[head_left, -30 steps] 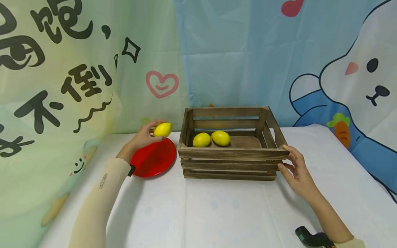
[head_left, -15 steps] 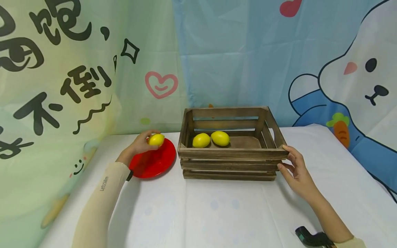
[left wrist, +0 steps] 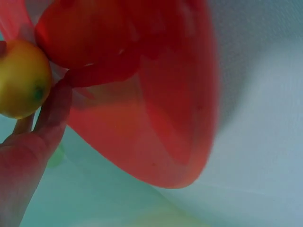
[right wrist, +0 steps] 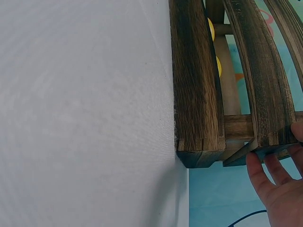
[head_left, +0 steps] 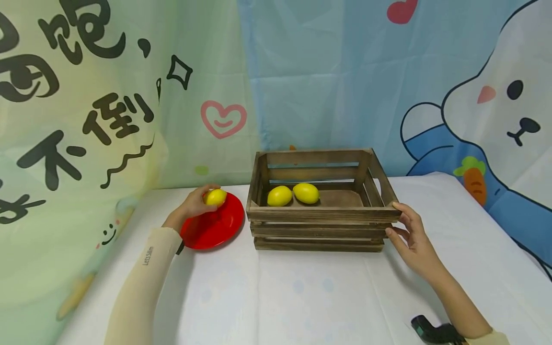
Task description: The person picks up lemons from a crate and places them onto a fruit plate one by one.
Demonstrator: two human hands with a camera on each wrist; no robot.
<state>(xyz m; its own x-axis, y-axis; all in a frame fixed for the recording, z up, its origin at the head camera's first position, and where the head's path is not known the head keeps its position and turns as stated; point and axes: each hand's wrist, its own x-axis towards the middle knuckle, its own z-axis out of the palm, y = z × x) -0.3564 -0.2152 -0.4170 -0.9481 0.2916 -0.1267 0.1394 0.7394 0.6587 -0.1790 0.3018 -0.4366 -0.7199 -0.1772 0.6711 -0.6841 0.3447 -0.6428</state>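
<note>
My left hand (head_left: 200, 202) pinches a yellow lemon (head_left: 215, 197) low at the back of the red plate (head_left: 213, 230). In the left wrist view the lemon (left wrist: 23, 78) is between the fingers, close to its reflection in the plate (left wrist: 165, 127); whether it touches the plate I cannot tell. At the slatted wooden crate (head_left: 319, 230), my right hand (head_left: 416, 239) grips the right front corner. The right wrist view shows fingers (right wrist: 258, 175) against the end of a crate slat (right wrist: 265, 71). Inside the crate, a left lemon (head_left: 280, 196) and a right lemon (head_left: 306, 193) lie side by side.
A white cloth (head_left: 310, 297) covers the table. Behind it hangs a printed curtain (head_left: 319, 86) close to the crate's back. The plate stands just left of the crate, with a narrow gap between them.
My left hand has lowered the lemon and carried it slightly left, down to the red plate. The right hand stays at the crate's corner, and the crate has not moved.
</note>
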